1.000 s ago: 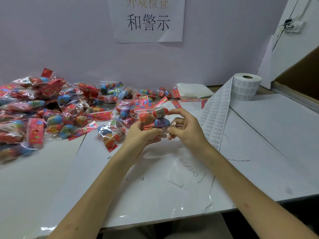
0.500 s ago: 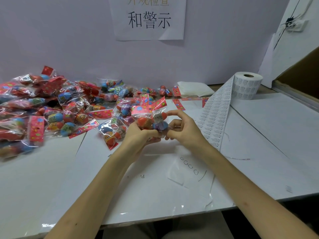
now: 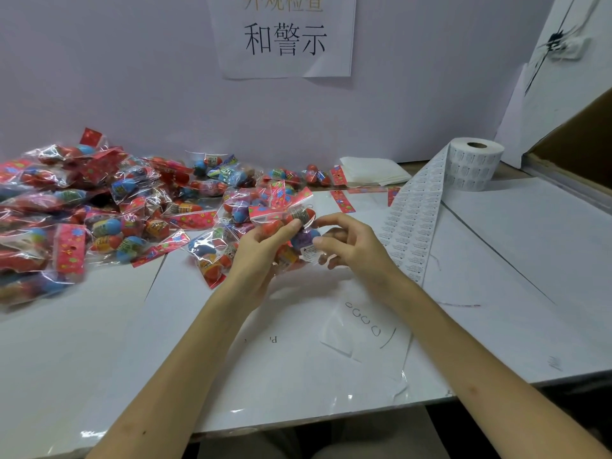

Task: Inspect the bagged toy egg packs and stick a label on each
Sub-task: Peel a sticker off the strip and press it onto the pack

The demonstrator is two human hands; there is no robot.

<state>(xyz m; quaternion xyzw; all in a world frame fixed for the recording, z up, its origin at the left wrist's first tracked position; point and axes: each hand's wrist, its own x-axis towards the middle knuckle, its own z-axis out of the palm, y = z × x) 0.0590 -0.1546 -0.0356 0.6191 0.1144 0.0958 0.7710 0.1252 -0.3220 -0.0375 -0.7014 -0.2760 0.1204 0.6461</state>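
the left grip [image 3: 261,246] is clamped on a clear plastic bagged pack of red and purple toy eggs [image 3: 300,216], held over the white worktop [image 3: 496,260], left of the white roll of printed labels [image 3: 477,167]. the right grip [image 3: 351,246] pinches the pack's right side beside a small white label [image 3: 308,252] stuck on it. a heap of similar packs [image 3: 82,207] lies further left of the roll.

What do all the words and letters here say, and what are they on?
"和警示": paper sign on the wall; the line above it is cut off by the picture's edge.
"P,": white sheet on the table.
Too small or blurred to read: label roll, the label on the held pack, and the egg wrappers.
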